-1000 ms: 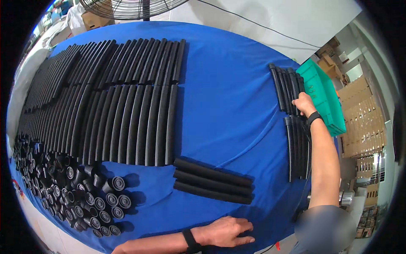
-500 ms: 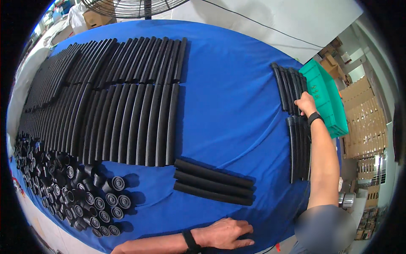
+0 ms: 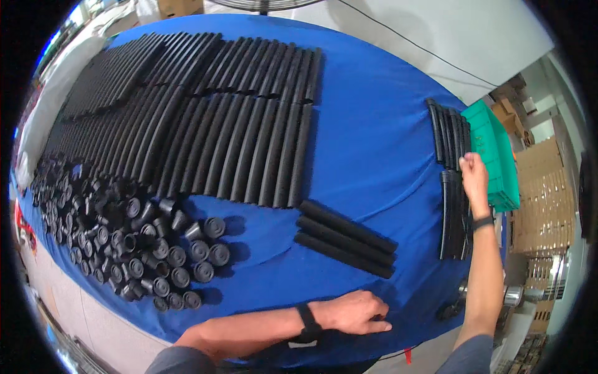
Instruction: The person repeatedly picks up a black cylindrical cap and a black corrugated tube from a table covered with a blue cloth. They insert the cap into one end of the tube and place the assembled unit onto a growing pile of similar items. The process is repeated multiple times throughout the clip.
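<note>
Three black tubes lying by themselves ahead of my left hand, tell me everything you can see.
The three black tubes look alike: long, slim, dull-surfaced, perhaps plastic or foam. They lie side by side on the blue cloth, slanting down to the right in the view, between the tube rows and your left hand. No hand touches them. Whether they touch each other is unclear.

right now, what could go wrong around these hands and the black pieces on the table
The right hand is at the slim dark tubes beside the green crate; it might knock neighbouring ones out of line. Three black tubes lie beyond the left hand and could roll if bumped. The heap of small round pieces spreads close to the edge of the blue table, so a nudge might drop some.
</note>
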`<act>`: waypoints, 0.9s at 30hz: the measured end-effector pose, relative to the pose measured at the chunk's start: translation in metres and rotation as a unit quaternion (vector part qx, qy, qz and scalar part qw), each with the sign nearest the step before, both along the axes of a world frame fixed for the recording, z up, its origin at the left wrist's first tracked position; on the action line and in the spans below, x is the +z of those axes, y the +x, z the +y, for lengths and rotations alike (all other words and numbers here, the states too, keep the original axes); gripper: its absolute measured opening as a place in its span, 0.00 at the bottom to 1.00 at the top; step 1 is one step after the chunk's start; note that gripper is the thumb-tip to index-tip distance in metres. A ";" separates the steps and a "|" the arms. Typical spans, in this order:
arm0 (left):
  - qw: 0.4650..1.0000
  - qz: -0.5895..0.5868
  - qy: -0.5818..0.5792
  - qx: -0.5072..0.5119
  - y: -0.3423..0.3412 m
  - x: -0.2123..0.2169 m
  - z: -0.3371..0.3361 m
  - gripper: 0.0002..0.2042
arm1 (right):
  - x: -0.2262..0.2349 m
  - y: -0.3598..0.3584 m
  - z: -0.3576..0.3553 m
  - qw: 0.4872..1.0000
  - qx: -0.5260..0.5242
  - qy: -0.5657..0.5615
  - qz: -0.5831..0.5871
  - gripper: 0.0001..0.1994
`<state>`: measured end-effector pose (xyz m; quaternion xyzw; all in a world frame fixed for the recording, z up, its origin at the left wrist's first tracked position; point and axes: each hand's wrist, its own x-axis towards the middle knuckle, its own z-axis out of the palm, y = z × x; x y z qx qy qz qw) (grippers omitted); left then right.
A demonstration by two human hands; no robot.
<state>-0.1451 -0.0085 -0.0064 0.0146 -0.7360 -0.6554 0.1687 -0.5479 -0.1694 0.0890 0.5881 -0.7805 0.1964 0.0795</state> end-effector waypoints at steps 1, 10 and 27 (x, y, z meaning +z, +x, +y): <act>1.000 -0.009 -0.006 -0.007 -0.001 -0.002 0.000 0.21 | 0.007 0.034 0.022 0.999 0.019 0.000 -0.033 0.13; 1.000 0.000 0.009 -0.005 0.009 0.009 -0.002 0.26 | -0.022 0.219 0.239 0.986 0.140 0.081 0.051 0.23; 0.755 -0.248 -0.496 0.350 0.228 0.094 -0.052 0.06 | -0.047 0.304 0.265 0.962 0.199 0.130 0.134 0.32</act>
